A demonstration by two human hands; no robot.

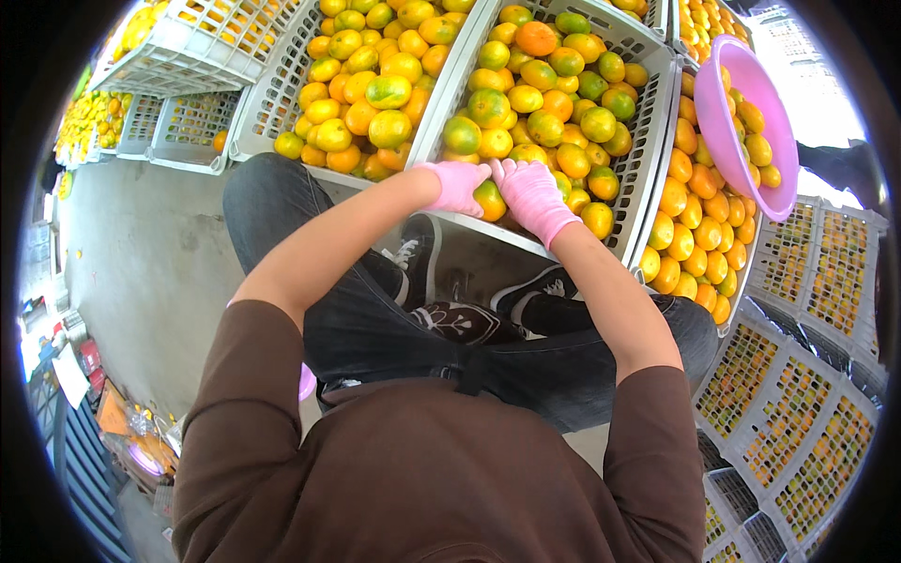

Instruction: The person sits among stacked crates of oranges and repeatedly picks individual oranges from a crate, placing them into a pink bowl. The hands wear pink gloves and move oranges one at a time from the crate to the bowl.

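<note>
Both hands wear thin pink gloves and reach into the near end of a light grey plastic crate (654,119) full of yellow, orange and green mandarins (545,128). My left hand (459,187) is at the crate's near left corner, its palm against a yellow-green mandarin (490,201). Just right of that fruit, my right hand (529,195) is bent down over the mandarins, knuckles up. The fingertips of both hands are close together. Whether either hand grips a fruit is hidden by the gloves and the fruit around them.
Another mandarin crate (278,105) adjoins on the left. At right, a pink plastic basin (711,119) holding mandarins rests tilted over a crate of orange mandarins (693,243). Stacked crates (788,352) stand at far right. Concrete floor (155,260) lies left of my knees.
</note>
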